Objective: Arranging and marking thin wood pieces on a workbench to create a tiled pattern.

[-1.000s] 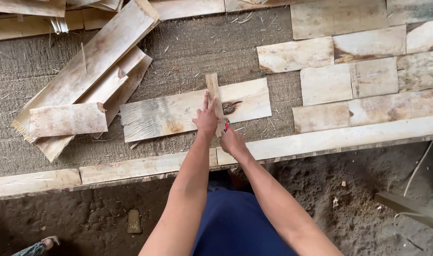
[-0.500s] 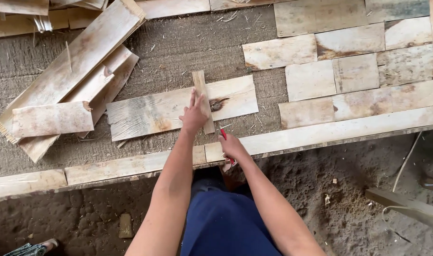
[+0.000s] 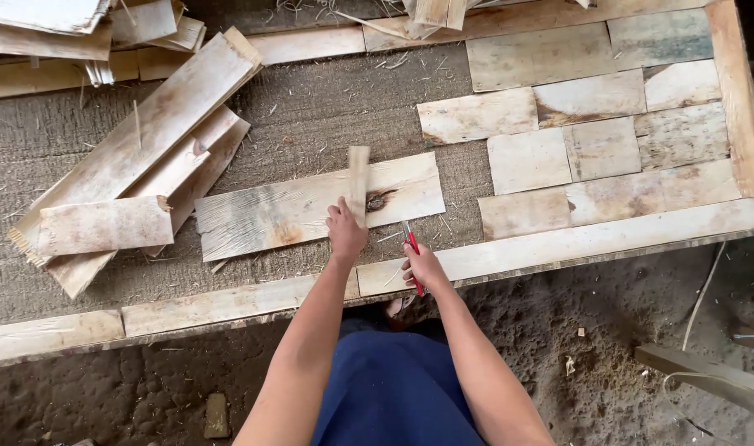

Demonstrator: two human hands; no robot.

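My left hand [image 3: 345, 231] presses on a narrow wooden strip [image 3: 359, 177] that stands crosswise on a wide pale board [image 3: 286, 208] with a dark knot. My right hand [image 3: 424, 266] holds a small red-handled tool [image 3: 412, 244], its tip pointing up toward the board's lower right edge. Both hands reach over the long front plank [image 3: 559, 244] of a rough grey work surface [image 3: 311, 124].
A loose pile of boards [image 3: 137, 173] lies at the left. Fitted pale wooden pieces [image 3: 592, 140] cover the right part, framed by an upright plank [image 3: 736, 99]. More boards lie along the far edge. Dirt floor [image 3: 608, 355] with scraps is below.
My right hand has drawn back from the strip toward the front plank with the red tool. My left hand stays on the strip. The camera has shifted a little.
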